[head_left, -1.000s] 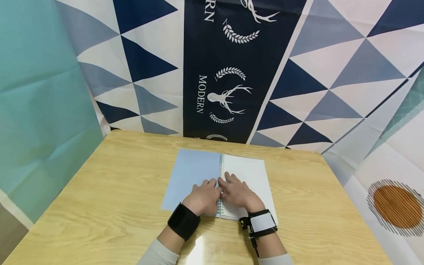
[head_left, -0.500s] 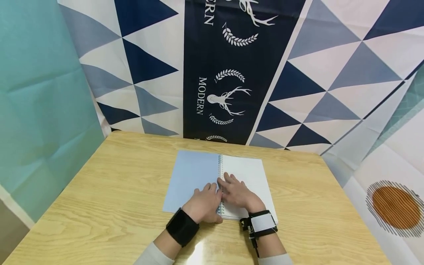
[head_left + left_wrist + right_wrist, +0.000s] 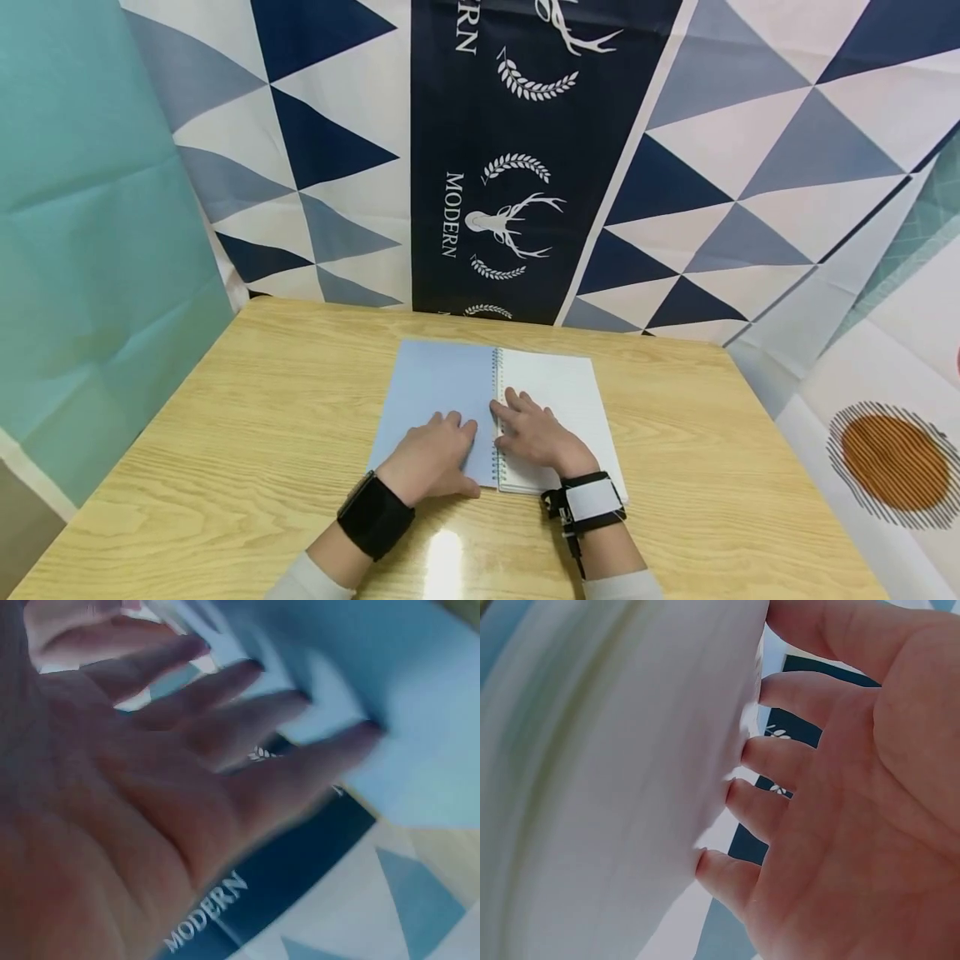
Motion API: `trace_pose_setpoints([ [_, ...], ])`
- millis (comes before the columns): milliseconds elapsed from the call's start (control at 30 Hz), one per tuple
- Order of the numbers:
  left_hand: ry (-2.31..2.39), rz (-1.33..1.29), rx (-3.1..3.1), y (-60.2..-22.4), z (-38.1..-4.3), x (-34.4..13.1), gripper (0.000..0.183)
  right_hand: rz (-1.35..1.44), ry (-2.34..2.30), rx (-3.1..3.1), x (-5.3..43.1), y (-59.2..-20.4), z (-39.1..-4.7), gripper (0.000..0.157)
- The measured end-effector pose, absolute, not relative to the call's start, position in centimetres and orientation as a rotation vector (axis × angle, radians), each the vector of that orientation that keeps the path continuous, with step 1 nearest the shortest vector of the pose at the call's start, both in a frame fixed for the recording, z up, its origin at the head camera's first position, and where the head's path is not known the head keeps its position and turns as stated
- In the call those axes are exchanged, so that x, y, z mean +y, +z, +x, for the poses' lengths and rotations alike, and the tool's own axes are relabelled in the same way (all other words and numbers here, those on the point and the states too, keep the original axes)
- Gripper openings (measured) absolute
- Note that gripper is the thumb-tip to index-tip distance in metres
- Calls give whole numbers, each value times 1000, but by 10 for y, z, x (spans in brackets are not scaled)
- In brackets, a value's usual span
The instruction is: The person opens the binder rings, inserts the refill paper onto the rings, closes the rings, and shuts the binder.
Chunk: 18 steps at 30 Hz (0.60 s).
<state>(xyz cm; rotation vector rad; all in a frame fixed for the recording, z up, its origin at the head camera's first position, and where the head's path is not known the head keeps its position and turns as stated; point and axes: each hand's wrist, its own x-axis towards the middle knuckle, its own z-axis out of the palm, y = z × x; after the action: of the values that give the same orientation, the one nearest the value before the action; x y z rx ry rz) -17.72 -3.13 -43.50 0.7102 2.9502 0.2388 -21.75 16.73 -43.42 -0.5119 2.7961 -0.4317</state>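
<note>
A spiral-bound notebook (image 3: 558,375) lies open on the table, its blue cover (image 3: 442,379) to the left and white pages to the right. Over the cover's lower part, my left hand (image 3: 431,457) is spread, fingertips touching the blue surface in the left wrist view (image 3: 172,757). My right hand (image 3: 536,433) rests its fingertips on the white page beside the wire spiral (image 3: 497,400). In the right wrist view those fingertips press against the page (image 3: 630,795), palm raised off it. Neither hand grips anything.
The wooden table (image 3: 262,417) surrounds the notebook. A patterned cloth wall (image 3: 487,167) stands along its far edge, with a teal cloth (image 3: 97,233) on the left. A black band with a cable (image 3: 585,504) circles the right wrist.
My left hand has moved left from the spiral onto the blue cover, its fingers more spread now. My right hand stays at nearly the same place on the page.
</note>
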Motion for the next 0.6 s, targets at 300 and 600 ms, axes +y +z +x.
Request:
trace_pose_setpoints([
  [300,189,323,2893,-414,-170,-44,129,-492,-445,2792,166,-436,-217,60],
  [600,73,69,2907,-401,-160,-38,131,-533,-512,2777,166,-433,-214,57],
])
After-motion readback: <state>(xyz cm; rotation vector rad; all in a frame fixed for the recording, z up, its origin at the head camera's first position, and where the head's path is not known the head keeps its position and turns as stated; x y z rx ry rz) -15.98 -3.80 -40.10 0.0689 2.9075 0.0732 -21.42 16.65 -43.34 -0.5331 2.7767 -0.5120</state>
